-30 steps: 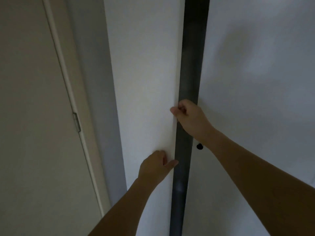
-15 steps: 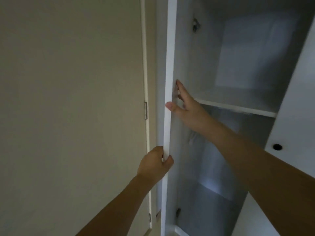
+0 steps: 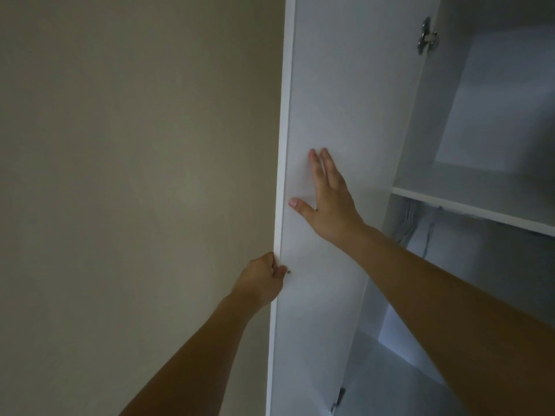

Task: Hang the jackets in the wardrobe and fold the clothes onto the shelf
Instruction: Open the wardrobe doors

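Note:
The white wardrobe's left door stands swung wide, its inner face toward me. My left hand grips the door's outer edge, fingers curled behind it and thumb on the inner face. My right hand presses flat on the inner face higher up, fingers straight. Inside, a white shelf crosses the wardrobe at upper right. No jackets or clothes are in view.
A beige wall fills the left half. A metal hinge sits at the door's top and another hinge near the bottom. Thin wires hang under the shelf at the wardrobe's left inner wall.
The door has swung from almost closed to wide against the wall side. My right hand moved from gripping the edge to lying flat on the inner face. My left hand stayed on the edge.

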{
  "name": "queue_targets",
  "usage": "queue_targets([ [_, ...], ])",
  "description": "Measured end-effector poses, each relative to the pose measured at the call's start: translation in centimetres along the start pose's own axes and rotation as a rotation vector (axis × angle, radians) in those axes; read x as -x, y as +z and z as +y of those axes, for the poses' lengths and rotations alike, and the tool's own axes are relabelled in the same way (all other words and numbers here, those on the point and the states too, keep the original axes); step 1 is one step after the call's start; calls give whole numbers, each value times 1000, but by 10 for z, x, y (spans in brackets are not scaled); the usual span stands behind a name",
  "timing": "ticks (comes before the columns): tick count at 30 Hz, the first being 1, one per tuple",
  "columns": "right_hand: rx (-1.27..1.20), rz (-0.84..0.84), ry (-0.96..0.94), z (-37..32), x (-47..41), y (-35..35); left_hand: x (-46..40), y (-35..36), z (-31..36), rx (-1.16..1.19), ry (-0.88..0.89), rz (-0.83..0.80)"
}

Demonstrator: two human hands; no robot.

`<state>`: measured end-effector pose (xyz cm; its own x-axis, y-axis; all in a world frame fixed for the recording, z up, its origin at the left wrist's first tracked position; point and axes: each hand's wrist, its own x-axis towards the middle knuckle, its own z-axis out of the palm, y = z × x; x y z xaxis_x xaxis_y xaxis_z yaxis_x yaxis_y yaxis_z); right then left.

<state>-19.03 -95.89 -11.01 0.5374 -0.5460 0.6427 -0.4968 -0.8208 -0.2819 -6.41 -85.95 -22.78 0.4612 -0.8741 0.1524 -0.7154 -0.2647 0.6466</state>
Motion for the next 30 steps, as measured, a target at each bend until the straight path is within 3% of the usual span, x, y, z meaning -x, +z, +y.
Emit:
queue_targets([
  [3,44,-29,-27,5,1,-9,9,3,7,-74,34,54],
  [6,91,-47,-43,17,6,-34,28,8,31,-162,202,472],
  [8,136,-18,-10,30,11,-59,32,6,58,-193,363,654],
  [11,250,23,50,60,21,-108,28,10,109,-212,502,671],
  [16,588,59,117,124,51,-213,21,57,191,-174,545,469],
  [21,962,-6,183,188,84,-305,13,124,274,67,532,104],
  [27,1155,-120,222,242,108,-333,-17,211,358,173,490,-462],
  [30,1249,-201,258,269,109,-331,-31,255,388,193,504,-640],
])
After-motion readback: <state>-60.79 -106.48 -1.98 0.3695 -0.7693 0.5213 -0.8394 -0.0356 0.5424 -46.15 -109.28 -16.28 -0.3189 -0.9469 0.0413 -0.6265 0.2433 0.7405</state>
